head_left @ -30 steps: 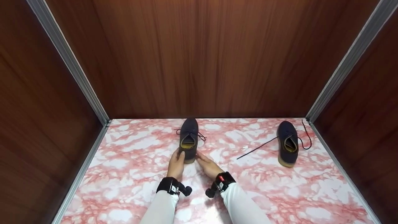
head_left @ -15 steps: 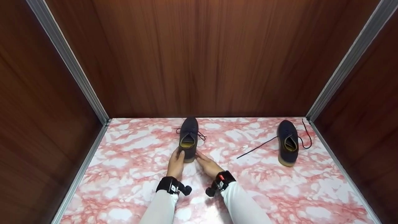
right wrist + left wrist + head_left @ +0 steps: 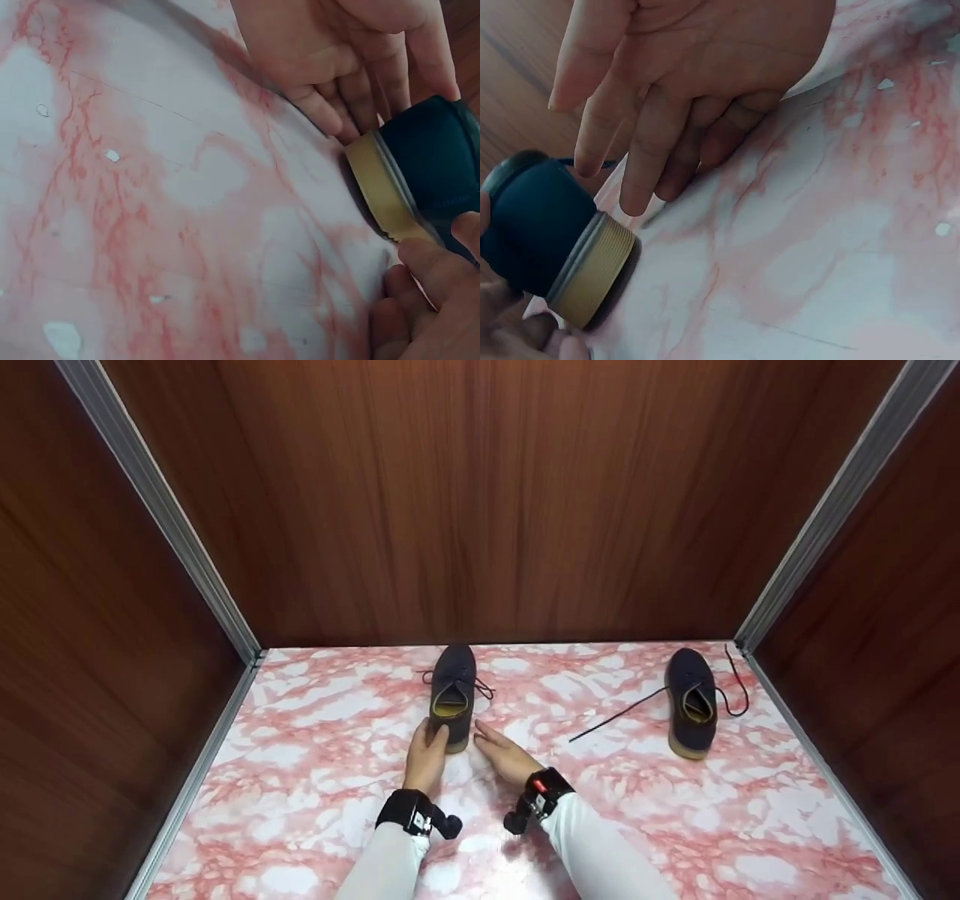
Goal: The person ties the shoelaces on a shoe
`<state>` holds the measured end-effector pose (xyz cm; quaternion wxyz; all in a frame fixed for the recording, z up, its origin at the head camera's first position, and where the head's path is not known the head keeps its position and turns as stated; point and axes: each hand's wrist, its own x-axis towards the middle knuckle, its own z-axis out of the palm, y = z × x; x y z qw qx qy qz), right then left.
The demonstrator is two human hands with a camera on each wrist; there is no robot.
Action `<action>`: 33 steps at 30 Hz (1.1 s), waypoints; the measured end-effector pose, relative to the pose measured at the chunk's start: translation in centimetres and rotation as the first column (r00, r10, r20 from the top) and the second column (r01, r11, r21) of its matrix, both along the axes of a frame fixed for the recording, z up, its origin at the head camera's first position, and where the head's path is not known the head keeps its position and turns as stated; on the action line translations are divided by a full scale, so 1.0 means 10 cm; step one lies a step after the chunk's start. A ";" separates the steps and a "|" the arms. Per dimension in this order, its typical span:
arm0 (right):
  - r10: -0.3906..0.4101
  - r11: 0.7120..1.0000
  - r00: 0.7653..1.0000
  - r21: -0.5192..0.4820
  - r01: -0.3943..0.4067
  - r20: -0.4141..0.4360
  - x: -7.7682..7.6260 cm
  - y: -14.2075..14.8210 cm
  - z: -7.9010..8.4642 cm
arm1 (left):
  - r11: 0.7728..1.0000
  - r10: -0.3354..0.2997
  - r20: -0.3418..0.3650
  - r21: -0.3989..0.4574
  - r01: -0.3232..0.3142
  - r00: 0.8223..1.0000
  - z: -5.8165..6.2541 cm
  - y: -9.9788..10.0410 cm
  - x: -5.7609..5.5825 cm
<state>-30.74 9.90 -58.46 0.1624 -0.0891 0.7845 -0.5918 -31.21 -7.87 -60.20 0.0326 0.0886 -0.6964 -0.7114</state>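
Note:
A dark lace-up shoe (image 3: 454,666) with a yellow insole and tan sole stands upright near the back wall, toe pointing away. Its laces stick out at both sides, with a loop on the right. My left hand (image 3: 425,761) holds its heel, thumb on the back and fingers along the left side. To the right of the heel is my right hand (image 3: 510,757), fingers extended and slightly apart from the shoe. The left wrist view shows the ridged heel (image 3: 592,270) close up, with the right hand (image 3: 705,67) beside it.
The matching shoe (image 3: 690,666) stands at the right, its loose lace (image 3: 619,714) stretched out on the table to the left and another end curling to the right. Brown wood panels (image 3: 480,510) enclose the marbled red-and-white table (image 3: 300,810) at back and sides.
My right hand has drawn slightly away from the heel, to the right. The left hand stays at the shoe, and both shoes keep their places.

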 end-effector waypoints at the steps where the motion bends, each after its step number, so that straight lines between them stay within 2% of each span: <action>1: -0.007 1.000 1.000 -0.006 0.007 0.008 0.00 0.03 0.02 | 0.999 0.008 0.008 -0.041 -0.008 1.000 0.01 0.00 0.01; 6: -0.009 0.998 0.999 -0.058 0.011 0.037 0.02 0.18 0.13 | 0.979 0.065 0.028 -0.195 -0.058 0.997 0.08 -0.04 0.09; 9: -0.010 0.997 0.999 -0.083 0.013 0.032 0.03 0.32 0.24 | 0.962 0.087 0.002 -0.262 -0.083 0.996 0.10 -0.06 0.13; 12: -0.030 0.997 0.999 -0.073 0.029 -0.010 0.04 0.50 0.37 | 0.943 0.094 -0.037 -0.317 -0.101 0.995 0.13 -0.05 0.16; 14: -0.038 0.998 0.997 -0.050 0.035 -0.068 0.03 0.63 0.45 | 0.929 0.086 -0.073 -0.354 -0.106 0.994 0.16 -0.03 0.19; 16: -0.043 0.999 0.992 -0.013 0.042 -0.120 0.03 0.77 0.54 | 0.908 0.070 -0.114 -0.404 -0.111 0.991 0.20 0.00 0.22; 18: -0.042 0.998 0.984 0.031 0.048 -0.174 0.01 0.92 0.62 | 0.877 0.049 -0.161 -0.466 -0.119 0.986 0.23 0.04 0.26; 22: -0.078 0.984 0.958 0.133 0.119 -0.277 -0.04 1.24 0.76 | 0.818 -0.003 -0.228 -0.560 -0.128 0.974 0.28 0.12 0.32; 25: -0.124 0.951 0.935 0.230 0.207 -0.332 -0.08 1.50 0.84 | 0.797 -0.052 -0.256 -0.593 -0.114 0.965 0.30 0.19 0.37; 27: -0.154 0.915 0.923 0.302 0.268 -0.352 -0.11 1.67 0.89 | 0.785 -0.088 -0.272 -0.611 -0.101 0.958 0.30 0.25 0.41; 30: -0.200 0.850 0.902 0.390 0.354 -0.383 -0.11 1.91 0.96 | 0.763 -0.139 -0.300 -0.640 -0.091 0.944 0.31 0.35 0.47; 33: -0.245 0.780 0.866 0.442 0.443 -0.436 -0.11 2.13 1.00 | 0.742 -0.188 -0.321 -0.666 -0.080 0.928 0.34 0.45 0.53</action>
